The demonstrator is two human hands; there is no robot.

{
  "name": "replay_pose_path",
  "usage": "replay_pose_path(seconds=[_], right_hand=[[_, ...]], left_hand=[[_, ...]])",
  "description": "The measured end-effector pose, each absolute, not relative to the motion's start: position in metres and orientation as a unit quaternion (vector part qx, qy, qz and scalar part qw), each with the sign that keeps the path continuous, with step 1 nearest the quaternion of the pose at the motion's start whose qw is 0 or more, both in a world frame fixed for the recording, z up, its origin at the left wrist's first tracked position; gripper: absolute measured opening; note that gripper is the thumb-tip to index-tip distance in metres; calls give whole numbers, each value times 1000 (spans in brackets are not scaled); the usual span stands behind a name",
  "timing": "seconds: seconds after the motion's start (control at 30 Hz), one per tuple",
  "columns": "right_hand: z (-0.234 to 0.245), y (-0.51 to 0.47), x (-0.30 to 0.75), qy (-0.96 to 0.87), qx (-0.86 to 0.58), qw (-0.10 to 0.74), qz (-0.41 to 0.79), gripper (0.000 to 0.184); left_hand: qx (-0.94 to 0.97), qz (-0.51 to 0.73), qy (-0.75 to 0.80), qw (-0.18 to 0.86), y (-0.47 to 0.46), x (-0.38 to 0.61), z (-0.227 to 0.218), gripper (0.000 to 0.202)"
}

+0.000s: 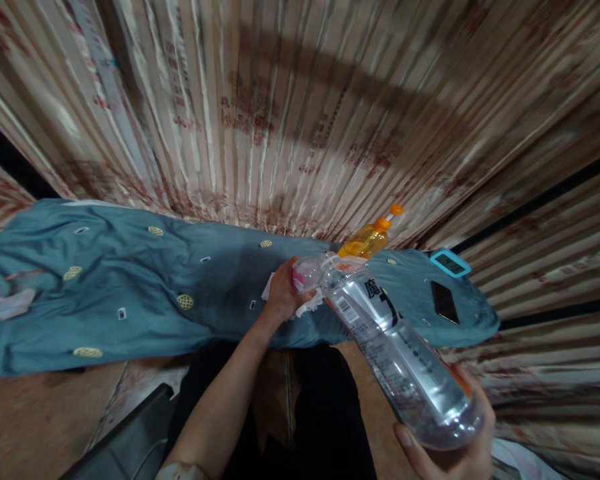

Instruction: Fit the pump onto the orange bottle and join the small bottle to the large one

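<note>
My right hand cups the base of a large clear plastic bottle, which is tilted with its neck pointing away from me. My left hand is closed around the bottle's pink cap end and also seems to hold a white cloth or tissue beneath it. Both hands are over the near edge of a surface covered by a teal patterned cloth.
An orange bottle with an orange cap stands behind the clear bottle. A dark phone and a small teal-framed device lie on the cloth at right. Striped curtains hang behind. A dark chair edge sits at lower left.
</note>
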State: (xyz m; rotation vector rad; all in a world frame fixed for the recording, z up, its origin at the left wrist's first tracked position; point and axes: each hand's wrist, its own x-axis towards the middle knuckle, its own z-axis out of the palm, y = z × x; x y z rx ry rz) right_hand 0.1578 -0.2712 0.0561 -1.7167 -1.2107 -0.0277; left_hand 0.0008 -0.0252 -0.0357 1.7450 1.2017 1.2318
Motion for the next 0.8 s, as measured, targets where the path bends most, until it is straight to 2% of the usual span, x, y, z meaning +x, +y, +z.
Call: replay_pose_path(seconds=[0.33, 0.8], right_hand=[[53, -272, 158, -490, -708, 508, -5, 106], [56, -271, 155, -490, -710, 506, -5, 104]], left_hand=[[670, 479, 459, 333, -24, 1, -41, 81], [674, 480, 444, 344, -24, 0, -39, 76]])
